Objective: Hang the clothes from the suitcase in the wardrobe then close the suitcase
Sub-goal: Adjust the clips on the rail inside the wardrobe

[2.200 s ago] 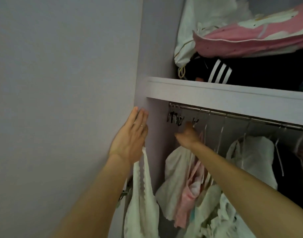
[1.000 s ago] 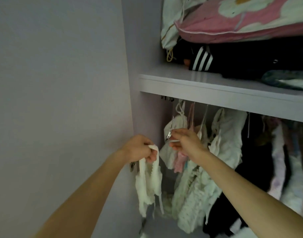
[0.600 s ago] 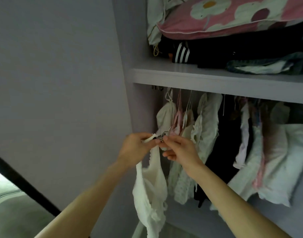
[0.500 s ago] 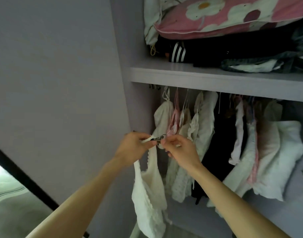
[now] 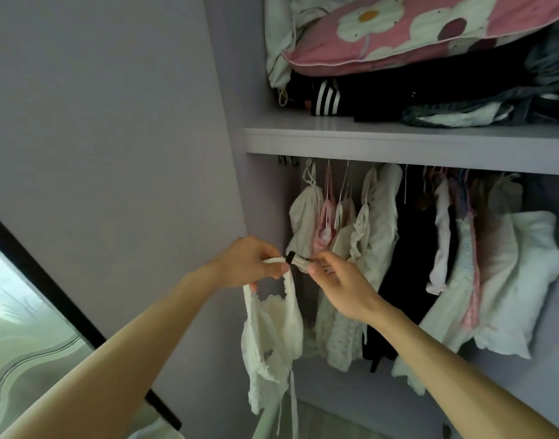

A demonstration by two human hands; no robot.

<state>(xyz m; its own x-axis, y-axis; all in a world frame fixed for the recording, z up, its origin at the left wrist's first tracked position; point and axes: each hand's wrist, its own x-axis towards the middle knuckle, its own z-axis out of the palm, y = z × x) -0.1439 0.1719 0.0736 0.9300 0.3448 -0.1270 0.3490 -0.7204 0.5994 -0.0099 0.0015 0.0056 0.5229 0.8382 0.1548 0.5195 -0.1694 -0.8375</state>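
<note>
step: clipping white top (image 5: 271, 331) | left hand (image 5: 249, 261) pinches strap (image 5: 273, 260), right hand (image 5: 338, 280) pinches clip (image 5: 298, 260) | next: seat strap, hang up

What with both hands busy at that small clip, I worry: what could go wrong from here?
The clip, pinched by the right hand, meets only the thin strap held by the left hand; it might bite too little and slip. The white top hangs below, so its weight could tug the strap out.

wardrobe shelf (image 5: 398, 144) | on it: black white-striped garment (image 5: 328, 101) / grey bundled clothing (image 5: 455, 115)
</note>
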